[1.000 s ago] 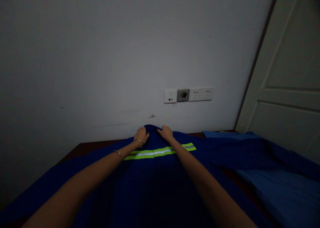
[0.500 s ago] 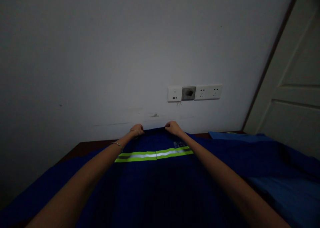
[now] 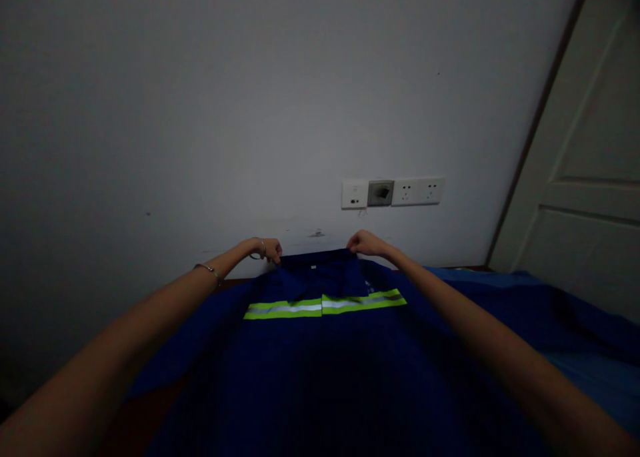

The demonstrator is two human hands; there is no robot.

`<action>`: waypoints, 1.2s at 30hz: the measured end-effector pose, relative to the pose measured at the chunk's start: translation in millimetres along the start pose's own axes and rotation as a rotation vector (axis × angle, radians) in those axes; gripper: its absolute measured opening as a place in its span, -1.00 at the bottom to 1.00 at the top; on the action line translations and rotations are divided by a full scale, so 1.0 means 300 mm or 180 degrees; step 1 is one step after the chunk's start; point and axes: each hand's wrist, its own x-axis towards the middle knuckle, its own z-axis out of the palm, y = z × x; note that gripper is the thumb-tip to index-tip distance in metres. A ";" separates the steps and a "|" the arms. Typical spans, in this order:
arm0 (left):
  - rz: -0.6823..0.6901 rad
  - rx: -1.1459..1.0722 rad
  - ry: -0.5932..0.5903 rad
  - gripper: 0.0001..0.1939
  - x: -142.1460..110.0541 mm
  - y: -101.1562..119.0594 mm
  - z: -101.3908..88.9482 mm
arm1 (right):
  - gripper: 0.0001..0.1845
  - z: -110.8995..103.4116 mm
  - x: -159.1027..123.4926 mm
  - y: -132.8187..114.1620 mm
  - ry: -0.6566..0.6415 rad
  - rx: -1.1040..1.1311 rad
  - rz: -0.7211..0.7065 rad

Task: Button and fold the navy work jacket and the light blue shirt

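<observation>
A dark blue work jacket (image 3: 310, 350) lies spread out in front of me, its collar end toward the wall. Across its chest runs a yellow-green reflective stripe (image 3: 285, 309) with a silver middle. My left hand (image 3: 270, 249) pinches the left end of the collar (image 3: 325, 270), and bracelets circle that wrist. At the collar's right end, my right hand (image 3: 366, 243) is closed on the fabric. Between the hands the collar stands folded open, showing a small white label (image 3: 313, 267) inside. The lower part of the jacket fades into shadow.
A pale wall (image 3: 250, 123) rises right behind the collar, with a row of sockets and switches (image 3: 393, 193) on it. At right stands a panelled door (image 3: 590, 177). Lighter blue cloth (image 3: 595, 380) lies under the right sleeve. Dark red surface (image 3: 145, 413) shows at lower left.
Both hands have moved apart and slightly up, stretching the collar wider. The collar's inside and label have come into view. The left sleeve has shifted, baring more of the red surface.
</observation>
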 end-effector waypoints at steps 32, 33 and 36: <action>0.1879 0.2915 0.2039 -0.81 0.190 0.086 0.278 | -0.70 0.360 0.085 -0.029 0.0658 -0.1808 -0.1047; 0.1829 0.2853 0.2055 -0.81 0.192 0.099 0.284 | -0.67 0.361 0.090 -0.026 0.0664 -0.1807 -0.1088; 0.1455 0.2550 0.2175 -0.77 0.205 0.141 0.305 | -0.62 0.370 0.104 -0.021 0.0696 -0.1820 -0.1170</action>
